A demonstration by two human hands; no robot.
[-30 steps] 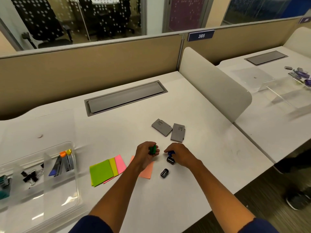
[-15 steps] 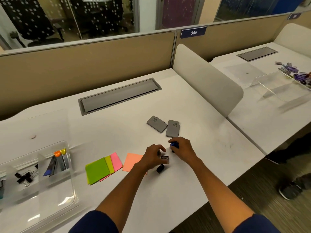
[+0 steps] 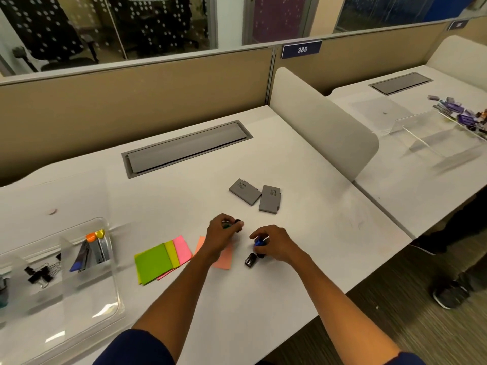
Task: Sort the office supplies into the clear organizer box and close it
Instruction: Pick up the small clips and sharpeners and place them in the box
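While both hands are curled above the counter (image 3: 303, 272):
left hand (image 3: 222, 233): green item gripped
right hand (image 3: 276, 245): blue item (image 3: 258, 242) pinched
black clip (image 3: 250, 260): left on counter, beside right hand

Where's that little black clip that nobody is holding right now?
In the head view the loose black clip lies on the white desk, just below the right hand and right of the salmon sticky note.

Left hand (image 3: 222, 231), right hand (image 3: 274, 243) curled, forearms outstretched
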